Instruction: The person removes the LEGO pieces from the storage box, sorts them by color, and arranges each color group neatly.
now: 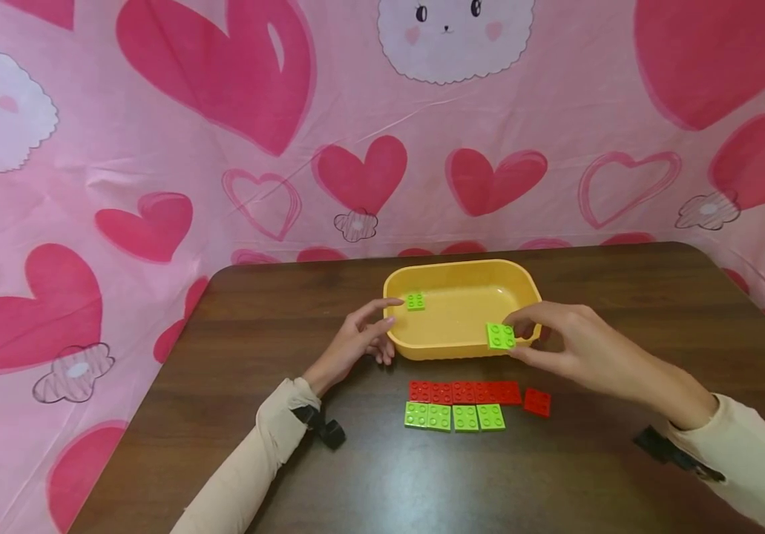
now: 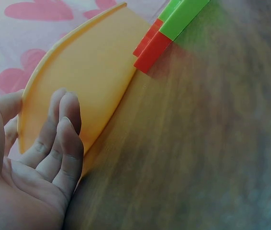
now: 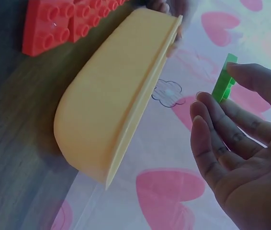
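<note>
My right hand (image 1: pixel 572 341) pinches a bright green square toy brick (image 1: pixel 501 336) between thumb and fingers, over the near right rim of a yellow tub (image 1: pixel 449 350). In the right wrist view the brick (image 3: pixel 224 79) is seen edge-on, studs toward the palm. At the tub's left end, my left hand (image 1: pixel 358 337) rests its thumb and index finger over the rim; its other fingers bend loosely outside the wall, as the left wrist view shows. Another green brick (image 1: pixel 415 301) lies inside the tub, near its left end.
In front of the tub, a row of red bricks (image 1: pixel 464 392) lies along a row of several green bricks (image 1: pixel 465 417). One red brick (image 1: pixel 537 402) sits apart at the right. The dark wooden table (image 1: pixel 275 311) meets a pink heart-patterned cloth (image 1: pixel 422 111) behind.
</note>
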`<state>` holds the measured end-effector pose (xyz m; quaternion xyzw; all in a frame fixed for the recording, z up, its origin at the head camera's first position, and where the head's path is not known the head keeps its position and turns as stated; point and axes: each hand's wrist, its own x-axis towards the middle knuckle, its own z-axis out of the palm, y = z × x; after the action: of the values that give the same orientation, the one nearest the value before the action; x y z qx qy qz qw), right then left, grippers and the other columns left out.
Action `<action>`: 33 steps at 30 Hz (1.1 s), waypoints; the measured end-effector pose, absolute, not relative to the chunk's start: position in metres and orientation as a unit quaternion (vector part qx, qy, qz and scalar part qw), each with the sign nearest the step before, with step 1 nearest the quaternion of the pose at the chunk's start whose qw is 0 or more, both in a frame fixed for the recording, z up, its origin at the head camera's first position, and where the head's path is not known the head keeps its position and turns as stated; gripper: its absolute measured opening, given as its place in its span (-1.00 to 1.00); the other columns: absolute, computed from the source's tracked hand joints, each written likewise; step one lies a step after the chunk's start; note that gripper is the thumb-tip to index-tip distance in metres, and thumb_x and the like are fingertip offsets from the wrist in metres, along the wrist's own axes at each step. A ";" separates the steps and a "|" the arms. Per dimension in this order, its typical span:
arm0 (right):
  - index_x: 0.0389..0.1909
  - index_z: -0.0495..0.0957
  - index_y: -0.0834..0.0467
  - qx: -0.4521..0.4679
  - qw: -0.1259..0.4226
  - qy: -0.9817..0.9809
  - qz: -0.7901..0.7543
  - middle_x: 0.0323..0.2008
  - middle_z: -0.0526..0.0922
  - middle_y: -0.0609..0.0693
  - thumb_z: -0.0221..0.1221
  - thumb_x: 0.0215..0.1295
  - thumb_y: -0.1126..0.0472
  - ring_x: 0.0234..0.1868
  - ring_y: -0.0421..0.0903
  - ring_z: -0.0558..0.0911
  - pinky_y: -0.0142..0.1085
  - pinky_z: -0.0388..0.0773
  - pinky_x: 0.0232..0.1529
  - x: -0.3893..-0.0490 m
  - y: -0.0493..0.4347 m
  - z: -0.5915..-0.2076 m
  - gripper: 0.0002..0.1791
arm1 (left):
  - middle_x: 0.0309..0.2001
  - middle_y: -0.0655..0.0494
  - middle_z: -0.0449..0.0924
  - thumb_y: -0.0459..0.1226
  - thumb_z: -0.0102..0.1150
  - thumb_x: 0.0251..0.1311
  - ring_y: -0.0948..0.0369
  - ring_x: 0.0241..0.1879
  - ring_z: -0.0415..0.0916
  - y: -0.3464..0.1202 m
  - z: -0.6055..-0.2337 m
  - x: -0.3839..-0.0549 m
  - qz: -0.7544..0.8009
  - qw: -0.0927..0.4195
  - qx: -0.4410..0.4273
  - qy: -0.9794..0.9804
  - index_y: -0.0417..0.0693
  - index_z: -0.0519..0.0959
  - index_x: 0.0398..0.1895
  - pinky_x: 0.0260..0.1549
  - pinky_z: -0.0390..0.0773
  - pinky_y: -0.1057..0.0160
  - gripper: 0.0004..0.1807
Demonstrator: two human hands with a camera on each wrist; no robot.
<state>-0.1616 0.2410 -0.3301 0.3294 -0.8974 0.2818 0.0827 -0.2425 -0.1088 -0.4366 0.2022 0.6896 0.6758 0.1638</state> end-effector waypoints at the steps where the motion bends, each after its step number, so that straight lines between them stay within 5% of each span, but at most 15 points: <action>1: -0.07 0.64 0.04 0.331 0.083 -0.896 0.284 -0.27 0.65 -0.28 0.47 0.09 0.22 -0.30 -0.28 0.61 -0.39 0.63 -0.29 -0.159 0.241 -0.331 -0.64 | -0.52 -0.17 0.60 -0.11 0.04 0.49 0.08 -0.60 0.56 -0.109 -0.437 -0.242 0.676 0.164 0.202 0.690 0.00 0.36 0.41 -0.58 0.60 0.19 -0.51; 12: -0.07 0.64 0.02 0.333 0.073 -0.893 0.294 -0.27 0.64 -0.34 0.49 0.06 0.24 -0.33 -0.36 0.56 -0.38 0.62 -0.33 -0.138 0.246 -0.349 -0.62 | -0.51 -0.16 0.60 -0.13 0.03 0.49 0.07 -0.59 0.56 -0.109 -0.436 -0.241 0.674 0.165 0.205 0.690 0.00 0.35 0.41 -0.57 0.60 0.20 -0.52; 33: -0.18 0.58 -0.03 0.338 -0.097 -0.888 0.295 -0.54 0.45 -0.37 0.39 0.22 0.14 -0.52 -0.41 0.44 -0.45 0.47 -0.54 -0.111 0.250 -0.394 -0.79 | -0.50 -0.15 0.60 -0.09 0.05 0.48 0.07 -0.58 0.56 -0.113 -0.435 -0.238 0.673 0.170 0.203 0.691 0.02 0.35 0.41 -0.55 0.61 0.20 -0.50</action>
<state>-0.1111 0.2495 -0.3936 0.3380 -0.8884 0.2952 -0.0969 -0.2378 -0.1126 -0.4350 0.2032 0.6909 0.6726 0.1705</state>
